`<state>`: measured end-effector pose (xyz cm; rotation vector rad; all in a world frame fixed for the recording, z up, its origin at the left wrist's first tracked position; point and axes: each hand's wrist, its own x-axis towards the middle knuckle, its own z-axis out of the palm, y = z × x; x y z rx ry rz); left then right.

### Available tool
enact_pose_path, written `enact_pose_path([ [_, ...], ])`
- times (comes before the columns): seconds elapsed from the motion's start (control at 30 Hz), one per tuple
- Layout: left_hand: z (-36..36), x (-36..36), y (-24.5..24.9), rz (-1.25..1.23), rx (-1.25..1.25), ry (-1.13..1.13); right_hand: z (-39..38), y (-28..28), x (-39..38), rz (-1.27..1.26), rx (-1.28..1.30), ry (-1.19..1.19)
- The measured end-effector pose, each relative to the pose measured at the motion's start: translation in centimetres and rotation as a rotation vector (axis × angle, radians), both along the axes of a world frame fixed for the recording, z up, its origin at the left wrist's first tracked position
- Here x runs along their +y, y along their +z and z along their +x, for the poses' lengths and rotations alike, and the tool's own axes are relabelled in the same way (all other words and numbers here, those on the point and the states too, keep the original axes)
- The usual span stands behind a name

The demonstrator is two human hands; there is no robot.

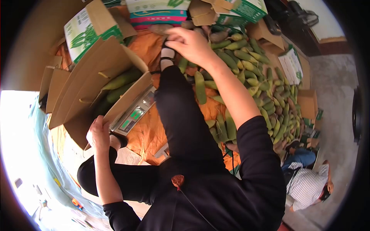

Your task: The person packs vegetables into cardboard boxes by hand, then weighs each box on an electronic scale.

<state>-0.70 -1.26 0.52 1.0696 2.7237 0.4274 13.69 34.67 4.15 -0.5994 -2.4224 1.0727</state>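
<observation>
My left hand (99, 134) is closed on the near corner of an open cardboard box (131, 94), its fingers wrapped over the edge. Inside the box lie several green radishes (122, 80). The box rests on a digital scale (135, 112) with green lit digits. My right hand (189, 43) hovers above my foot, beside the large heap of radishes (246, 65). Its fingers are loosely bent and apart, and I see nothing held in them. One long radish (200, 87) lies near my knee.
Printed cartons (86, 32) stand at the far left, with more boxes (158, 5) at the back. An orange sheet (148, 133) covers the ground under the heap. At right, a person in a striped shirt (308, 187) is by the concrete floor (333, 88).
</observation>
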Motion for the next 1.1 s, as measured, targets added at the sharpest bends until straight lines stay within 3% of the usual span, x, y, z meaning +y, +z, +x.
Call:
enact_pose_path([
  [0.17,-0.1,-0.2,-0.6,-0.001,0.067,-0.034,15.5,-8.5,2.0,-0.114,-0.409,-0.339],
  [0.27,-0.4,-0.4,-1.1,0.03,0.02,-0.032,25.6,-17.3,-0.4,-0.04,-0.671,-0.424],
  [0.3,-0.4,-0.3,-1.2,0.026,0.016,-0.049,28.5,-19.3,-1.9,-0.021,-0.742,-0.449],
  [0.37,-0.3,-0.4,-1.2,0.038,0.012,-0.037,33.4,-22.9,-3.8,-0.028,-1.174,-0.302],
  [0.43,-0.1,-0.3,-1.0,0.025,0.013,-0.034,37.7,-23.7,-7.2,-0.111,-0.897,-0.664],
  [0.47,-0.3,-0.4,-1.3,0.027,0.019,-0.032,38.3,-23.2,-7.7,-0.117,-0.898,-0.67],
  [0.53,-0.4,-0.7,-1.4,0.024,0.023,-0.036,38.8,-21.2,-8.5,-0.367,-1.095,-0.878],
  [0.83,-0.6,-0.9,-1.8,0.056,0.044,-0.06,42.2,-25.7,-9.7,-0.512,-1.1,-1.0],
  [1.1,-0.6,-0.9,-1.7,0.024,0.054,-0.033,39.7,-24.7,-10.1,-0.426,-1.346,-1.018],
])
